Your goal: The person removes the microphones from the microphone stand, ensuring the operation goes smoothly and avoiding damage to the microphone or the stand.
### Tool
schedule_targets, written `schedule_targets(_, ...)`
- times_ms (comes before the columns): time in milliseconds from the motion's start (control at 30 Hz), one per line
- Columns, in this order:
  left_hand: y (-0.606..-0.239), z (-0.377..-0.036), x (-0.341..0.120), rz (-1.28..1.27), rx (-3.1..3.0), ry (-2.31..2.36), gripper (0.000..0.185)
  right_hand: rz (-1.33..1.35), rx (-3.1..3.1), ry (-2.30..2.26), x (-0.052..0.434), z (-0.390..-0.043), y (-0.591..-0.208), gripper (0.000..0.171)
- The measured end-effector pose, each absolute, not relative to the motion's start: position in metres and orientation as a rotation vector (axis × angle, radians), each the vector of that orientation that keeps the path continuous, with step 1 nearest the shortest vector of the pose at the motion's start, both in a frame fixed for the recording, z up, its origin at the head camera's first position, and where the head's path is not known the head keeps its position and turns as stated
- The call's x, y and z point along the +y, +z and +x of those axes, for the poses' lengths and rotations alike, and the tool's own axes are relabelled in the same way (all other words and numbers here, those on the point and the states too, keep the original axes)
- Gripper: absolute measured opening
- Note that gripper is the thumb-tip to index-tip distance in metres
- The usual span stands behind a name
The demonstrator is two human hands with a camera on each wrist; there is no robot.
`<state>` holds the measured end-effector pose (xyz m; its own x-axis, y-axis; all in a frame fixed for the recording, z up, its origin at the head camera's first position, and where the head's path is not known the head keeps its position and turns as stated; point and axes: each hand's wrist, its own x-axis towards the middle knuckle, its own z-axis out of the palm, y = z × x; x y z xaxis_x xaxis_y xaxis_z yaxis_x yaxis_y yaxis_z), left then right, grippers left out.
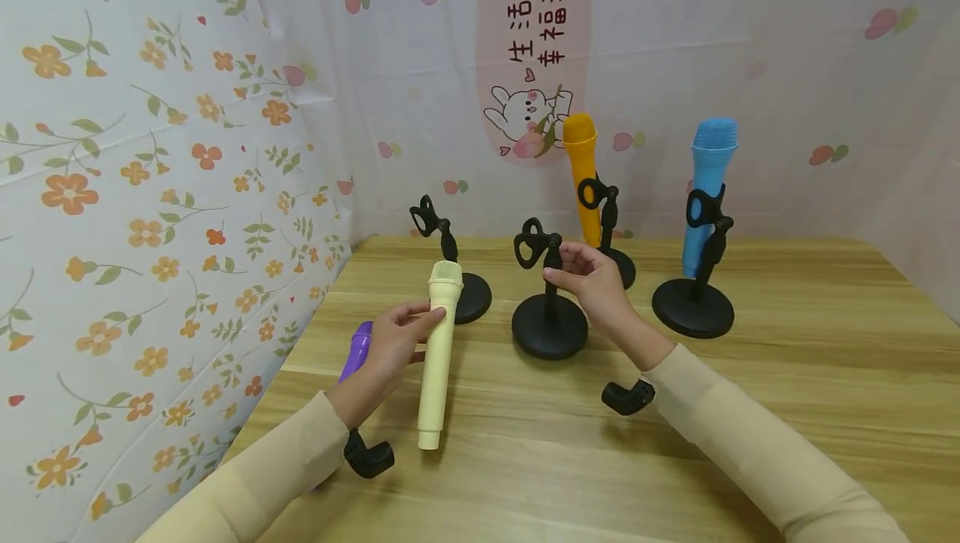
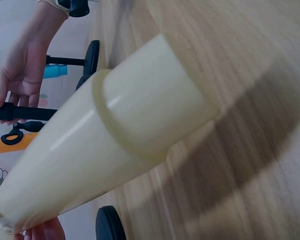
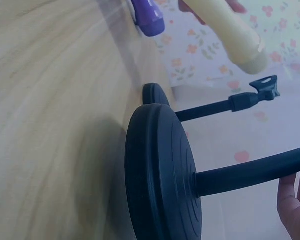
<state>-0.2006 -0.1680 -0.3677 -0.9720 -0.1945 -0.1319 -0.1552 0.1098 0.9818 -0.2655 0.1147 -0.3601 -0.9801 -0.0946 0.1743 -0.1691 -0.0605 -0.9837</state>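
- Our left hand (image 1: 393, 347) grips the cream microphone (image 1: 438, 359) near its head, holding it upright over the counter (image 1: 750, 409), long axis nearly vertical, with a purple microphone (image 1: 356, 351) behind the hand.
- To its right stands the empty middle stand (image 1: 550, 322); its clip (image 1: 529, 244) sits above and right of the microphone's head.
- Our right hand (image 1: 592, 276) pinches that stand's post just below the clip, steadying it.
- The left hand is the one carrying the microphone; the clip lies close by.

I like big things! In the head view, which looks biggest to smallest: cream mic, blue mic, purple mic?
1. Cream mic, but it's nearest the camera, which helps.
2. Blue mic, farther back.
3. Purple mic, mostly hidden behind the left hand, so unsure.
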Motion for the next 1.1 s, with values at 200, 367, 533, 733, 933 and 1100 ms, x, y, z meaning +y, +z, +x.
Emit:
schedule_targets(200,-0.372,-0.198,-0.178,0.364,-2.395,-2.008,0.045,0.275,-2.080,2.279,0.107,-0.276,-0.356,0.043)
schedule_targets(367,-0.376,-0.195,-0.184,0.406,-2.448,-2.005,0.049,0.304,-2.018,2.338,0.101,-0.284,-0.351,0.039)
schedule_targets(533,-0.379,-0.191,-0.188,0.419,-2.483,-1.970,0.049,0.309,-2.018,2.349,0.096,-0.293,-0.349,0.037)
schedule_targets(733,-0.385,-0.188,-0.190,0.441,-2.524,-1.925,0.048,0.292,-2.048,2.323,0.091,-0.303,-0.348,0.036)
schedule_targets(933,-0.389,-0.184,-0.193,0.455,-2.516,-1.920,0.049,0.271,-2.037,2.333,0.088,-0.315,-0.347,0.038)
schedule_targets(1100,-0.392,-0.181,-0.196,0.478,-2.500,-1.947,0.050,0.260,-2.031,2.342,0.085,-0.324,-0.346,0.040)
